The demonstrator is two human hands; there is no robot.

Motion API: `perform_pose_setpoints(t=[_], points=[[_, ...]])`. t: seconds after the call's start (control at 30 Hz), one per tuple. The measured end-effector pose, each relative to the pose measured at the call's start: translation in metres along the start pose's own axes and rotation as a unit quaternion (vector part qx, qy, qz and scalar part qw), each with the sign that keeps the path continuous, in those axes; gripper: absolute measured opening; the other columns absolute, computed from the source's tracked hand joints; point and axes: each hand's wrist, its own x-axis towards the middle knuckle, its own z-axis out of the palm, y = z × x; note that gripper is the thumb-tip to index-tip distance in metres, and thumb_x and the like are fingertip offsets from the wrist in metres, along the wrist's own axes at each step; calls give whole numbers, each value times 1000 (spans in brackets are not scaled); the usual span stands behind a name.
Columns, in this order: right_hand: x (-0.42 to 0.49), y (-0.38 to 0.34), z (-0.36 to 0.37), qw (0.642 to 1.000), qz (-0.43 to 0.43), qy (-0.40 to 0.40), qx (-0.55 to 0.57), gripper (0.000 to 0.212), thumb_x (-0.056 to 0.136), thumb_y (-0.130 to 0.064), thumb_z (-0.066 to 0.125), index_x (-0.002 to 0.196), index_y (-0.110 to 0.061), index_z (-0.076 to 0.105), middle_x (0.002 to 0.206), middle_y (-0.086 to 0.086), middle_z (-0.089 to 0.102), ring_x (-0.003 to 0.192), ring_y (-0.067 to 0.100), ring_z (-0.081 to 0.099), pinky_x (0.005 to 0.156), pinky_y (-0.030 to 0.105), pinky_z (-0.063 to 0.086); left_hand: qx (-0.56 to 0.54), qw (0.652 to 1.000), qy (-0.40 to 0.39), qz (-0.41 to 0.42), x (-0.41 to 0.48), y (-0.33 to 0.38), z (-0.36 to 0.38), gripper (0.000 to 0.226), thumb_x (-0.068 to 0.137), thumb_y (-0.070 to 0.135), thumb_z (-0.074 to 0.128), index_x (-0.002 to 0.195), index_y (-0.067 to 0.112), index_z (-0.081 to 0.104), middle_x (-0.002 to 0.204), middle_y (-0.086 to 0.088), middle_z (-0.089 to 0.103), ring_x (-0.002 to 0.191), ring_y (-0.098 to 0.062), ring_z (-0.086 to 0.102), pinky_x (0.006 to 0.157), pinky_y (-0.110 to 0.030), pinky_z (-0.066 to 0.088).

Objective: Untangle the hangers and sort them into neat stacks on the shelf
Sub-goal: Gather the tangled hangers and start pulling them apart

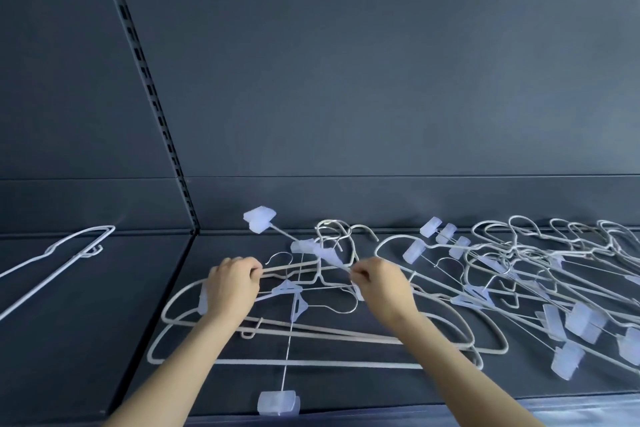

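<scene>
Tangle of hangers (346, 288) lies mid-shelf (86, 322) w/ left hand (233, 288) pinching a coated wire bar and right hand (381, 284) pinching a thin clip rod; prob. light, springy, snag-prone, so grip bars, not clips.

Single head view, worn high, facing forward and slightly down onto shelf (104, 322). Close range: forearms enter from bottom edge. Back panel (381, 80) above shelf fills upper half.
</scene>
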Motion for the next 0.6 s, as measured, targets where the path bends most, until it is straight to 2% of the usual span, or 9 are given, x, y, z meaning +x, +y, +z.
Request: perform_pose_setpoints(t=[0.1,0.2,0.27,0.33,0.43,0.5,0.6], points=[[10,4,-22,998,14,33,45,17,83,-9,51,69,0,57,65,13,55,63,27,45,55,32,35,-53,999,4,6,5,-2,-5,13,87,13,58,91,15,71,92,-3,69,91,-29,59,82,-36,42],[16,23,-43,996,33,64,49,27,80,-5,54,55,-3,43,53,8,37,56,21,26,52,31,26,-95,995,13,-3,11,-11,-13,13,85,10,59,84,12,72,86,-5,69,85,-29,62,82,-37,43],[16,36,-52,994,53,85,52,23,80,-5,56,60,5,49,54,17,44,55,30,31,53,31,28,-132,991,17,-9,13,-15,-20,13,85,9,59,87,9,71,89,-6,70,86,-27,63,84,-37,45],[15,45,-59,990,64,103,67,17,81,-4,58,73,10,58,69,29,58,64,41,45,58,30,33,-148,989,15,-6,15,-20,-26,13,85,9,59,89,8,72,91,-7,70,87,-27,63,82,-34,46],[13,53,-66,986,73,114,102,12,81,-3,60,75,5,66,74,26,65,60,26,47,60,29,38,-119,993,1,8,17,-36,-35,13,85,9,60,88,9,73,90,-7,71,87,-26,63,79,-32,45],[14,58,-66,981,84,115,135,11,81,-4,62,73,-3,69,73,22,67,62,24,50,56,16,38,-119,993,-6,8,16,-46,-42,13,85,8,60,87,10,73,89,-6,71,85,-25,63,79,-34,47],[16,61,-61,980,87,106,141,11,80,-2,62,71,-3,68,67,20,66,58,19,46,52,11,36,-136,991,-1,-1,14,-57,-55,12,83,6,63,87,9,74,84,-5,69,82,-25,62,77,-34,46]])
